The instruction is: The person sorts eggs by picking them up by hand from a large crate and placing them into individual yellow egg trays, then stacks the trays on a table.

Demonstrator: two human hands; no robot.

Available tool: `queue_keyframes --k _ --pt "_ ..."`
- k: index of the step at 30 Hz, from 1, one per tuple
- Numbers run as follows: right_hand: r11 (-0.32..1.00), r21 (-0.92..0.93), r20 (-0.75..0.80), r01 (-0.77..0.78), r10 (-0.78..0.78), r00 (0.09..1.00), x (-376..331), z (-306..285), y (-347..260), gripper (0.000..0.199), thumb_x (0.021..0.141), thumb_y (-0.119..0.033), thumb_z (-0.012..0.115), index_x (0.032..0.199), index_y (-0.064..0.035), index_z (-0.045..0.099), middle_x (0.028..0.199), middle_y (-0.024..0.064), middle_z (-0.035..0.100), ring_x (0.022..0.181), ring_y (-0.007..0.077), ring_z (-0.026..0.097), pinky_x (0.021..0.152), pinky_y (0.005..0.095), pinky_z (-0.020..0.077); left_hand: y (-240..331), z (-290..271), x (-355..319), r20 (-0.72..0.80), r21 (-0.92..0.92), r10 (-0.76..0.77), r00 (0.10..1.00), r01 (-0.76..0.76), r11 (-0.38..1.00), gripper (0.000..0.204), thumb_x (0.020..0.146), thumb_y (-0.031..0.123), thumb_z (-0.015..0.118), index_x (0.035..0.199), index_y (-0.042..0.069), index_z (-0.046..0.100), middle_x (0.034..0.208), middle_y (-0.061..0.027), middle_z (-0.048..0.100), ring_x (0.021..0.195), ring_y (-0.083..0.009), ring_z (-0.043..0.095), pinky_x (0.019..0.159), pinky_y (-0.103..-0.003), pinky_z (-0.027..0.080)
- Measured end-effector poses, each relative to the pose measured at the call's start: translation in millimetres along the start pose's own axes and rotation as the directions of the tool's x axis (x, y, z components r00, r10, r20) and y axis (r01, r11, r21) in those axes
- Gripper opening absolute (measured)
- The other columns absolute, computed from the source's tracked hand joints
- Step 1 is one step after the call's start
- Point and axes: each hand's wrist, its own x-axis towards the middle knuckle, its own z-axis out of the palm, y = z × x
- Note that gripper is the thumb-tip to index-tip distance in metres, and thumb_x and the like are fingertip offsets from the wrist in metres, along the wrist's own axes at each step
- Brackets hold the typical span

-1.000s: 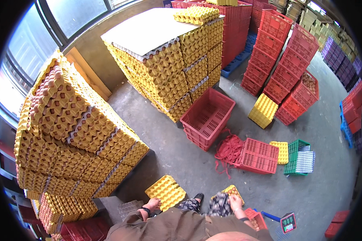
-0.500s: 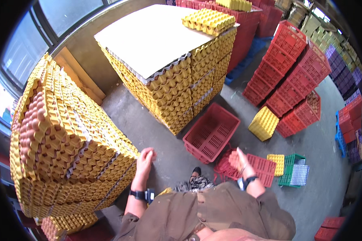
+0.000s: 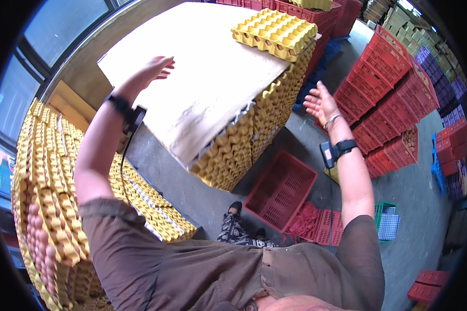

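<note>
My left hand (image 3: 156, 70) reaches out over a white board (image 3: 197, 62), its fingers stretched and holding nothing. The board covers the top of a tall block of yellow egg trays (image 3: 228, 147). At the board's far right corner sits a short stack of yellow egg trays (image 3: 275, 33). My right hand (image 3: 321, 105) hangs in the air between this block and some stacked red crates, palm turned inward, fingers apart, with nothing in it. It is nearest to the block's right side and appears to touch nothing.
On the left stands another large pile of egg trays (image 3: 62, 176) with brown eggs. A red crate (image 3: 283, 189) lies on the floor ahead of my feet, beside red netting (image 3: 303, 220). Stacked red crates (image 3: 373, 72) rise on the right. A green crate (image 3: 383, 207) stands nearer.
Both my hands have risen and stretched forward, the left from beside the egg pile to over the white board. I have come closer to the board-topped block.
</note>
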Motion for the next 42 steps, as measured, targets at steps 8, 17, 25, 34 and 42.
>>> queue_keyframes --k 8,17,25,34,42 --pt "0.999 0.045 -0.252 0.027 -0.015 0.968 127 36 -83 0.112 0.071 -0.076 0.061 0.154 -0.0202 0.01 0.156 0.0267 0.012 0.14 0.0427 0.024 0.109 0.0532 0.0253 32 92 260 -0.037 -0.048 0.239 0.97 -0.241 0.969 0.09 0.089 0.075 0.026 0.152 0.011 0.017 0.155 -0.0203 0.021 0.143 -0.0373 0.022 0.115 -0.051 0.02" --pt "0.985 -0.163 -0.208 -0.054 0.019 0.978 211 29 -94 0.089 0.079 -0.069 0.053 0.149 -0.0181 0.032 0.153 0.0094 0.033 0.14 0.03 0.026 0.108 0.0555 0.0191 74 141 336 0.118 -0.539 0.216 0.969 -0.12 0.834 0.057 0.095 0.049 0.047 0.124 0.0 0.054 0.125 -0.0158 0.06 0.116 -0.0226 0.057 0.101 -0.033 0.043" --pt "0.981 0.196 -0.037 -0.013 0.02 0.999 163 43 -95 0.052 0.084 -0.041 0.055 0.123 -0.0076 0.056 0.116 0.0117 0.064 0.101 0.0275 0.063 0.089 0.0416 0.048 51 118 266 0.341 -0.442 0.145 0.929 0.022 0.897 0.06 0.095 0.04 0.042 0.137 -0.001 0.04 0.135 -0.025 0.048 0.12 -0.0288 0.054 0.1 -0.041 0.046" --pt "0.98 0.183 0.218 -0.074 0.033 0.975 87 74 -82 0.046 0.079 -0.022 0.057 0.119 0.0022 0.054 0.108 0.0166 0.067 0.092 0.026 0.067 0.086 0.0383 0.0529 18 103 178 0.413 -0.487 0.049 0.909 0.176 0.855 0.065 0.097 0.055 0.041 0.14 0.006 0.041 0.129 -0.0132 0.057 0.106 -0.0174 0.062 0.085 -0.029 0.054" --pt "0.969 0.179 -0.033 0.17 -0.167 0.985 29 61 -54 0.035 0.084 -0.027 0.058 0.107 -0.0026 0.063 0.1 0.0101 0.069 0.088 0.0192 0.068 0.082 0.033 0.0529 75 119 107 0.383 -0.616 0.157 0.91 0.126 0.777 0.047 0.095 0.037 0.056 0.128 0.005 0.051 0.116 -0.0107 0.065 0.099 -0.0214 0.066 0.085 -0.034 0.055"
